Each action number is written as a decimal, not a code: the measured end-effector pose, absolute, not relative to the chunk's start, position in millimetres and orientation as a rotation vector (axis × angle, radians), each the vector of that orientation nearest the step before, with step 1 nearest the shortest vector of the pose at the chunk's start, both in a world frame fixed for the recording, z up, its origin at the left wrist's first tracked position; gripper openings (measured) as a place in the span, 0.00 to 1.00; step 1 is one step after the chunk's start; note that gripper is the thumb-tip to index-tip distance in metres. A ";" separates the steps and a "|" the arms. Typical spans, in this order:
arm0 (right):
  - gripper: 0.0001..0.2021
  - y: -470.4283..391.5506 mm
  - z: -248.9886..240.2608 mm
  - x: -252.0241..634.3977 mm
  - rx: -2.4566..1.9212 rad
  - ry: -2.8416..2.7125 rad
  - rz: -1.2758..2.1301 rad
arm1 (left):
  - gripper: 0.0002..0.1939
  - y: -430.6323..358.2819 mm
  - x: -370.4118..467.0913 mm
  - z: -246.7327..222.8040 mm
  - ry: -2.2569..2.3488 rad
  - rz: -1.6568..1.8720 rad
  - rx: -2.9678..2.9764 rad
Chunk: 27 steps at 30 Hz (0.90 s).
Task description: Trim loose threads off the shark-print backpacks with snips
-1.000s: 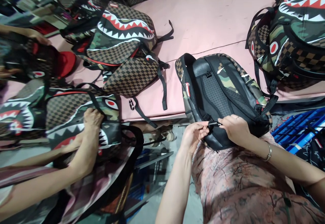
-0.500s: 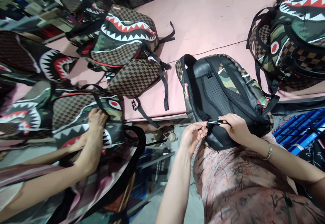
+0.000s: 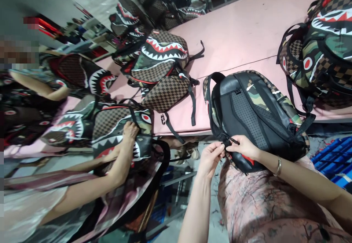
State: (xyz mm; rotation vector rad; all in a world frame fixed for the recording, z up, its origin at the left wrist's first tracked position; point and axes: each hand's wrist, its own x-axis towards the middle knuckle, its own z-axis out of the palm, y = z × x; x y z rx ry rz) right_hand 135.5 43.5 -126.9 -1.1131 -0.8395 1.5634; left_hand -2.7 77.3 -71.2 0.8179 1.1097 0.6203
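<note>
A black backpack (image 3: 247, 114) with checkered and camouflage edges lies back panel up, partly on the pink table and partly over my lap. At its lower left corner, my left hand (image 3: 211, 156) pinches the end of a black strap (image 3: 227, 144). Touching the same strap end from the right, my right hand (image 3: 243, 147) has its thumb and fingers pressed together and holds a small dark pointed tool (image 3: 233, 140). The fingertips of both hands nearly meet there. Beneath my right hand a bit of red shows on the bag.
On the pink table (image 3: 247, 19), shark-mouth backpacks (image 3: 162, 52) stand at the left and another backpack (image 3: 327, 55) at the right. A co-worker's hands (image 3: 129, 133) rest on a bag to my left. Blue crates (image 3: 334, 158) lie low at the right.
The view has shifted left, so everything sits further right and lower. My right hand has turned the tool and moved its fingers onto the strap end, closer to my left hand.
</note>
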 end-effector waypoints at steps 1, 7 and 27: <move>0.15 44.2 -125.9 131.4 -1.081 -0.786 1.602 | 0.14 77.8 -6.2 -69.0 1.133 0.636 0.889; 0.18 47.1 -115.9 111.9 -1.009 -0.575 1.666 | 0.05 76.3 -18.9 -65.0 1.255 0.856 1.657; 0.13 54.1 -87.1 123.4 -1.395 -1.166 0.915 | 0.09 38.0 -14.5 -114.7 1.365 1.415 2.206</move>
